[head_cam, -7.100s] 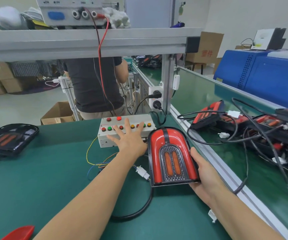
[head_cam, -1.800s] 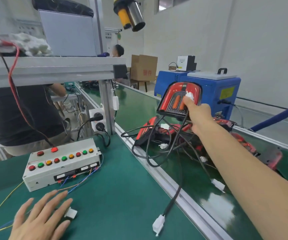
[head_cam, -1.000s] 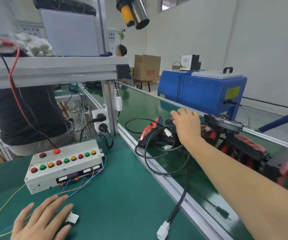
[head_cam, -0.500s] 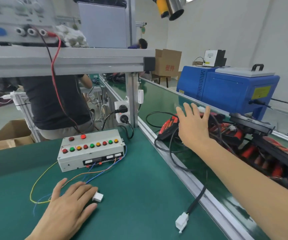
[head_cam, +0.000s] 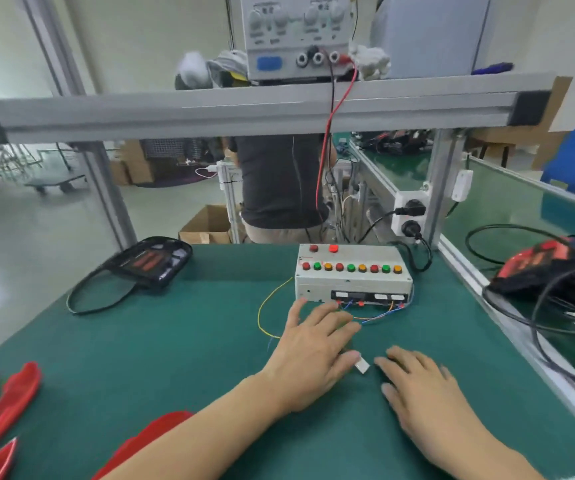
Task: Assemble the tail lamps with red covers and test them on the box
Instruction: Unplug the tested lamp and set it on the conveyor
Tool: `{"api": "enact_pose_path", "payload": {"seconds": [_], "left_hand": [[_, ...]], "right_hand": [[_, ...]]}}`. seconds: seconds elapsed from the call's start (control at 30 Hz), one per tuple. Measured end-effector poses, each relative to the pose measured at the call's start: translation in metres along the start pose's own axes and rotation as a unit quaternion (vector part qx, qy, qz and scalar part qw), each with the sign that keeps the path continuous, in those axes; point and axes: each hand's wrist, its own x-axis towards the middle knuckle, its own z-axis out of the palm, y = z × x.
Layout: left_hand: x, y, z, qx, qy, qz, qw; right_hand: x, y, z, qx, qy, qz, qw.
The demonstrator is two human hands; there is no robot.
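Now that the right hand (head_cam: 421, 386) has left the red-covered tail lamp (head_cam: 535, 268) on the conveyor and returned empty, fingers relaxed beside the flat left hand (head_cam: 313, 358) at the small white connector (head_cam: 362, 366), one lamp's cycle looks finished.

Red covers (head_cam: 9, 403) at 8 o'clock run off the frame edge. The left hand (head_cam: 313, 358) hides most of the white connector (head_cam: 362, 366). Finished lamps (head_cam: 549, 271) at 3 o'clock are blurry and cropped; power supply (head_cam: 296, 36) labels unreadable.
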Motion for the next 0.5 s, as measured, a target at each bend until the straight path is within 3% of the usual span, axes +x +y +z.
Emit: {"api": "enact_pose_path", "payload": {"seconds": [0.07,0.2,0.33,0.5], "left_hand": [[0.003,-0.009,-0.008,-0.034,0.059,-0.04,0.997],[0.008,-0.052,-0.02,-0.039,0.172,-0.191,0.966],[-0.005,-0.116,-0.024,0.111,0.058,-0.356,0.926],[-0.037,-0.182,-0.024,0.238,-0.069,-0.427,0.869]], "right_hand": [[-0.006,0.001,0.005,-0.008,0.087,-0.006,0.996],[-0.011,0.002,0.015,0.004,0.11,-0.007,0.994],[-0.009,0.003,0.019,-0.029,0.107,-0.027,0.994],[-0.012,0.002,0.014,0.008,0.097,-0.009,0.995]]}}
